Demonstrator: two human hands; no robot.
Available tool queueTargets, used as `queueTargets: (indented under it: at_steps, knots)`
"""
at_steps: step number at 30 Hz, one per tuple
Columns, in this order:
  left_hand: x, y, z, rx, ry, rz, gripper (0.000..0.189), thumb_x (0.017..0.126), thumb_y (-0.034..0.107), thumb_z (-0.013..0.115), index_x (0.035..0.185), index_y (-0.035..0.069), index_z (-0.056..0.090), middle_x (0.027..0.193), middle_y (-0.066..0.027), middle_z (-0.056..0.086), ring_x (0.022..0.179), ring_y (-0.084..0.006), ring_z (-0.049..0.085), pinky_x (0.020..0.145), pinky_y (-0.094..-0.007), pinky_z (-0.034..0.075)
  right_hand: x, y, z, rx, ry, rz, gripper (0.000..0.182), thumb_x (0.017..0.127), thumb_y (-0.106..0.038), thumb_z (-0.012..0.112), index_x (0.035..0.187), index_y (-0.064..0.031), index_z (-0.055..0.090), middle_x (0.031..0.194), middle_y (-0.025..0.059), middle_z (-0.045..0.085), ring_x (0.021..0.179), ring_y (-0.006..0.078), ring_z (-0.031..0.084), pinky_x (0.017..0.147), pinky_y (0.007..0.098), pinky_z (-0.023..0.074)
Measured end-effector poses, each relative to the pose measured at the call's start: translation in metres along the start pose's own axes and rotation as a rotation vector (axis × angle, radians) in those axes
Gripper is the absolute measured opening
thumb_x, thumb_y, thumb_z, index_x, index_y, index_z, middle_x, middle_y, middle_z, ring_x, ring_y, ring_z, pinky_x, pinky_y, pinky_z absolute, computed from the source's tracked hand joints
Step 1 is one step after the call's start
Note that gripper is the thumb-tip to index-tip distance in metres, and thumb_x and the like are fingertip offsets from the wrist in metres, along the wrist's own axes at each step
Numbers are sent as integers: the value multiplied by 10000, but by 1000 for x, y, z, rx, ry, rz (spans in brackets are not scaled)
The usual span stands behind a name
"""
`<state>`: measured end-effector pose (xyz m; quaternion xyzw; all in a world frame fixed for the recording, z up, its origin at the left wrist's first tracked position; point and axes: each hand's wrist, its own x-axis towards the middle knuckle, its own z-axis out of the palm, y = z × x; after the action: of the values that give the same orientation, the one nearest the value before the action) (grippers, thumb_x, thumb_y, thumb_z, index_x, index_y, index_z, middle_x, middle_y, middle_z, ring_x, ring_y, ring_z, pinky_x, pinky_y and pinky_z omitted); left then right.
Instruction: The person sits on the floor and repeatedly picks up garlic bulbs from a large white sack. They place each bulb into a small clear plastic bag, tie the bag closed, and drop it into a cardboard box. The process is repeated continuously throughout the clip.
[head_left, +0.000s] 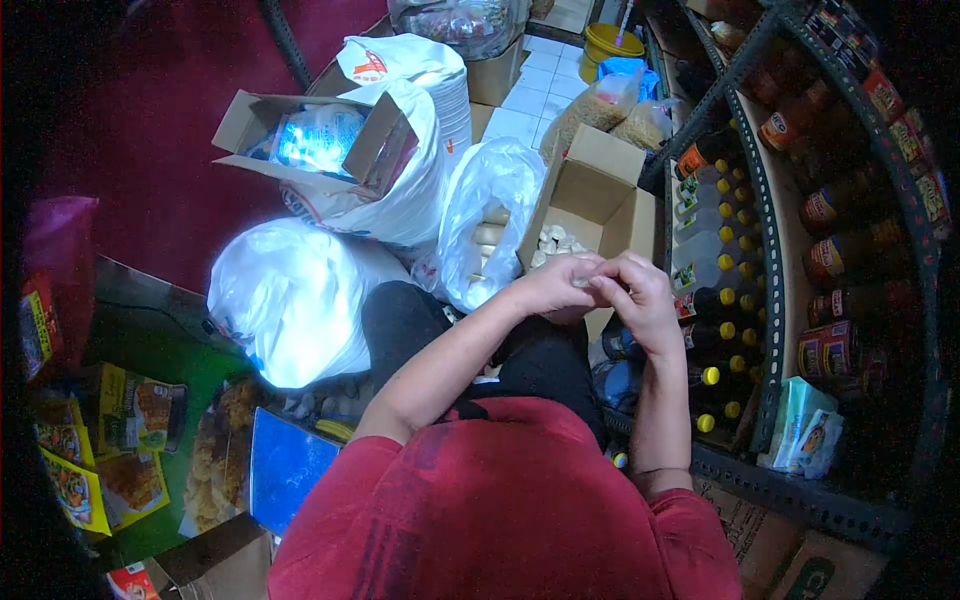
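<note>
My left hand (559, 286) and my right hand (636, 296) meet over my lap. A small pale, translucent thing (582, 283), perhaps a plastic packet, is pinched between them, mostly hidden by the fingers. Just beyond the hands stands an open cardboard box (596, 191), tilted in view. Several small white bundles (555, 241) lie in its near left corner. To the left of that box, an open clear plastic bag (459, 217) holds pale, rounded packs (487, 238) whose contents I cannot make out.
Large white sacks (300, 292) lie on the left, one under an open carton (251, 120) of packets. At right, a metal-framed shelf (757, 255) carries several yellow-capped bottles (697, 262) and jars. Farther off are filled plastic bags (592, 112) and a yellow bucket (600, 49).
</note>
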<state>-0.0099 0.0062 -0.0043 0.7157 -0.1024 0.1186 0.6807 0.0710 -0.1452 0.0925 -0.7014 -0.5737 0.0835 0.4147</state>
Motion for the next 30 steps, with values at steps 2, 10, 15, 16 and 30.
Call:
queueTargets:
  at_steps: [2, 10, 15, 16, 30]
  knots:
    - [2, 6, 4, -117, -58, -78, 344, 796, 172, 686, 1099, 32, 607, 963, -50, 613, 915, -179, 574, 820, -336, 459, -1, -1, -2, -7, 11, -9, 89, 801, -107, 650, 834, -24, 650, 780, 102, 627, 756, 272, 591, 725, 349, 443]
    - [8, 16, 12, 177, 76, 104, 255, 943, 208, 490, 886, -11, 608, 759, -66, 603, 735, -166, 593, 665, -316, 479, -29, 29, 8, 318, 200, 197, 267, 771, -94, 702, 1018, -29, 623, 954, 84, 604, 897, 186, 582, 823, 334, 443]
    - [7, 26, 24, 219, 220, 172, 423, 991, 301, 437, 712, 13, 572, 673, -92, 577, 628, -224, 561, 613, -343, 443, -68, 72, 51, 347, 40, 325, 755, 695, -190, 801, 1332, -26, 431, 1200, 98, 551, 1149, 216, 497, 1017, 346, 352]
    - [4, 17, 27, 316, 222, 163, 393, 979, 259, 463, 691, 7, 550, 637, -96, 547, 615, -250, 552, 594, -366, 437, -76, 79, 74, 442, 43, 344, 735, 694, -185, 800, 1312, -18, 439, 1202, 109, 550, 1142, 224, 503, 1009, 349, 363]
    - [-17, -24, 38, 375, 278, 277, 285, 922, 149, 500, 684, -6, 515, 644, -134, 500, 618, -323, 508, 584, -408, 414, -114, 123, 156, 224, 76, 424, 699, 724, -136, 743, 1301, -25, 364, 1191, 199, 532, 1133, 334, 538, 946, 400, 430]
